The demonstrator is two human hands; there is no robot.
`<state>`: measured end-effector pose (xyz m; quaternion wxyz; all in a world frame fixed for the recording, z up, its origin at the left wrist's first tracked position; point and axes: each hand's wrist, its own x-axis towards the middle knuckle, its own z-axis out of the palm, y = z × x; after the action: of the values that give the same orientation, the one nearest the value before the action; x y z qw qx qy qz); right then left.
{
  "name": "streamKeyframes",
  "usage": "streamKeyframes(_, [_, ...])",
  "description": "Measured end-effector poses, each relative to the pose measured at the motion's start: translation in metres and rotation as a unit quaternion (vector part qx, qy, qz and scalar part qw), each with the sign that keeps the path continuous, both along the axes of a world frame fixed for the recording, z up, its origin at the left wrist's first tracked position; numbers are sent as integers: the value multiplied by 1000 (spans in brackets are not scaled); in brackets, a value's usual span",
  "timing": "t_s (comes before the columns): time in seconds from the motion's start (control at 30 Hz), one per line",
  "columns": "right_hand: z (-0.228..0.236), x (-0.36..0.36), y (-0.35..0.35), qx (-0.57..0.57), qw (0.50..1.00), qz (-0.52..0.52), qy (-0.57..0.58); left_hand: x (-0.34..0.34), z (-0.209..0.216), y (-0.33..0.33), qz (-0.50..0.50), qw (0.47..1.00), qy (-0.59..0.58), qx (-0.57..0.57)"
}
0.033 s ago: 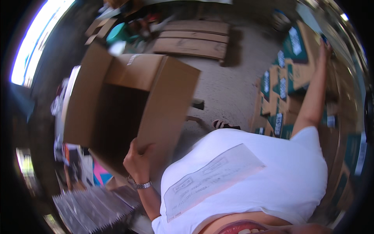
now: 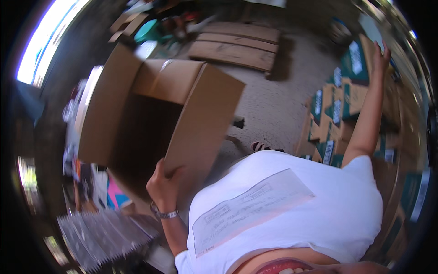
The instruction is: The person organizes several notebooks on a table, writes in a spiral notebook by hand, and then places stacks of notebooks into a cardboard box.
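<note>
My left hand grips the lower edge of a flap of a large open brown cardboard box, which is held up and tilted with its dark inside facing me. A metal watch sits on that wrist. My right arm stretches far up to the right. My right hand, fingers spread, rests against the top of a stack of green and brown cartons. It holds nothing. A sheet of paper lies against my white shirt.
Flattened cardboard sheets lie on the concrete floor at the back. A grey ribbed sheet lies at the lower left, beside colourful clutter. More cartons line the right edge. A bright window is at the upper left.
</note>
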<state>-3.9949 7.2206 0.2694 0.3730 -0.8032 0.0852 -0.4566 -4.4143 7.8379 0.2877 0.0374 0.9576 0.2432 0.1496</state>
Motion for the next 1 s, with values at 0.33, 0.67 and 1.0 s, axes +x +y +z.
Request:
streamKeyframes(0.33, [79, -160, 582, -692, 355, 628, 17, -20, -8, -3, 64, 996, -11, -65])
streamKeyframes(0.67, [34, -4, 558, -522, 536, 590, 304, -50, 10, -8, -26, 974, -224, -4])
streamKeyframes(1.0, [220, -412, 770, -28, 214, 937, 276, -313, 167, 80, 267, 582, -760, -112])
